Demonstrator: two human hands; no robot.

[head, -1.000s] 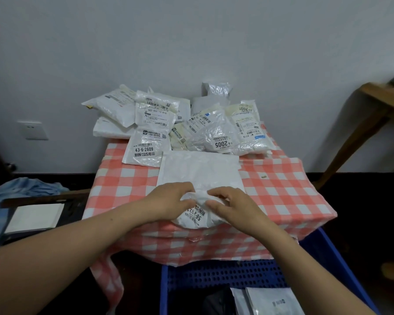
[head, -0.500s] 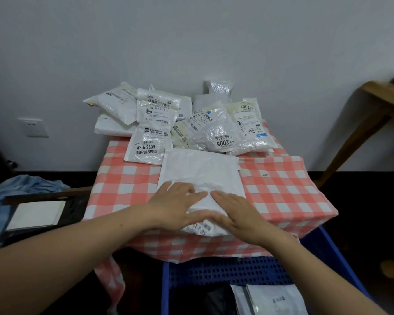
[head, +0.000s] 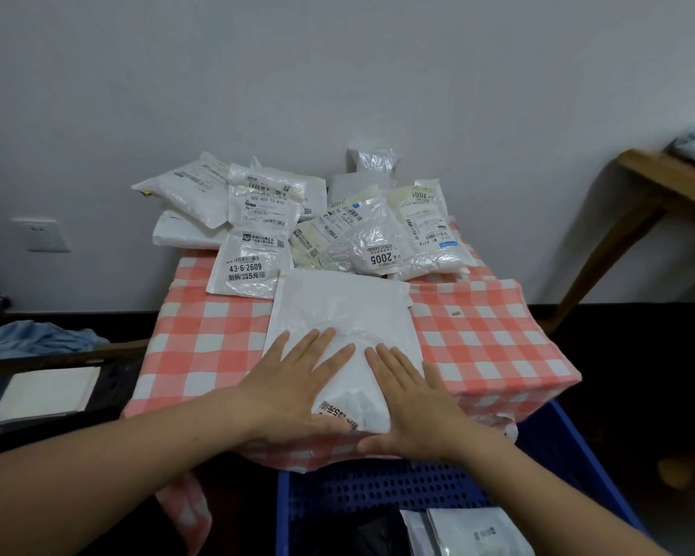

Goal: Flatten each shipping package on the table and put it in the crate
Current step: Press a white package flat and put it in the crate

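Your left fingers (head: 314,355) and right fingers (head: 390,367) lie straight and spread, gripping nothing, and press the white package (head: 346,311) onto the desk (head: 498,347). Its near end, under your palms, reaches the edge, so a backward drag could drop it unflattened into the crate (head: 378,495) below your wrists. Just past your fingertips the waiting pile (head: 297,226) (one bag touches the package's far corner) blocks a long forward sweep.

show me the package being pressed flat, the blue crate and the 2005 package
white package (head: 340,311), head view, bare upper middle of its face
blue crate (head: 378,493), head view, perforated far wall
2005 package (head: 381,256), head view, its printed label
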